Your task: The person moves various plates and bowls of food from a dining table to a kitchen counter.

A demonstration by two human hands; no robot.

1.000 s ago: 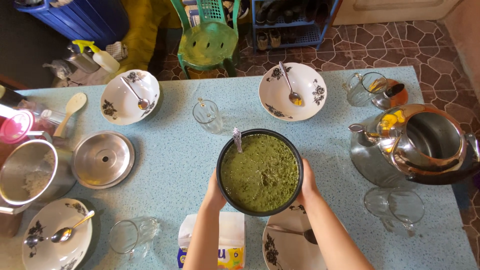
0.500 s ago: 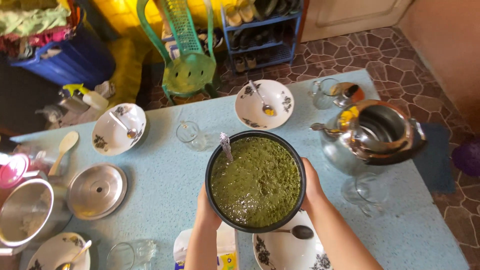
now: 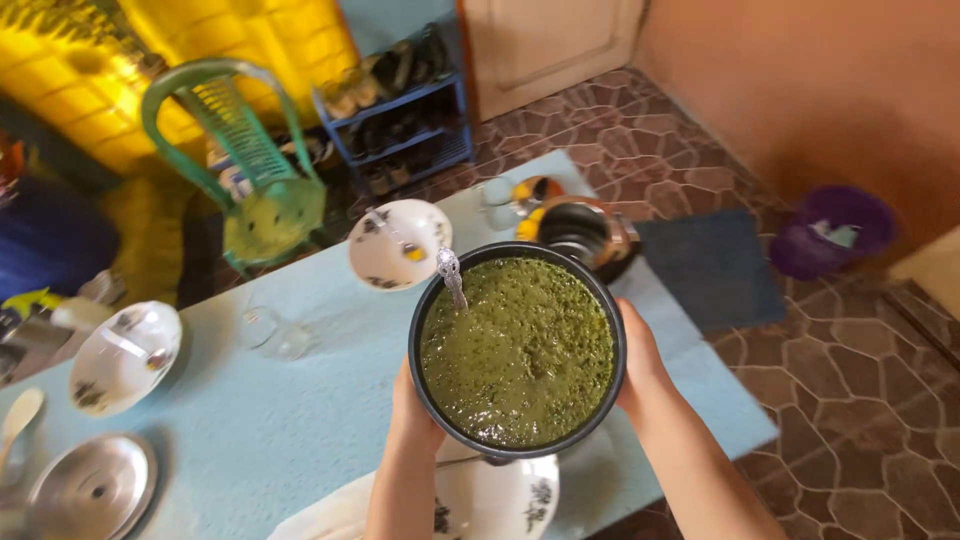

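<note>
Plates come first: a white flowered plate (image 3: pixel 500 500) lies nearest on the pale blue table (image 3: pixel 260 430), partly under the raised pot. Both hands cup a black pot (image 3: pixel 517 350) of thick green stew above it, the left hand (image 3: pixel 412 405) pressed against its left wall and the right hand (image 3: pixel 637 375) against its right, fingers wrapped beneath out of sight. A metal spoon (image 3: pixel 449 272) stands in the stew at the far rim. Beyond sit a steel kettle (image 3: pixel 585 232), a flowered bowl (image 3: pixel 400 243) and a green chair (image 3: pixel 250 170).
</note>
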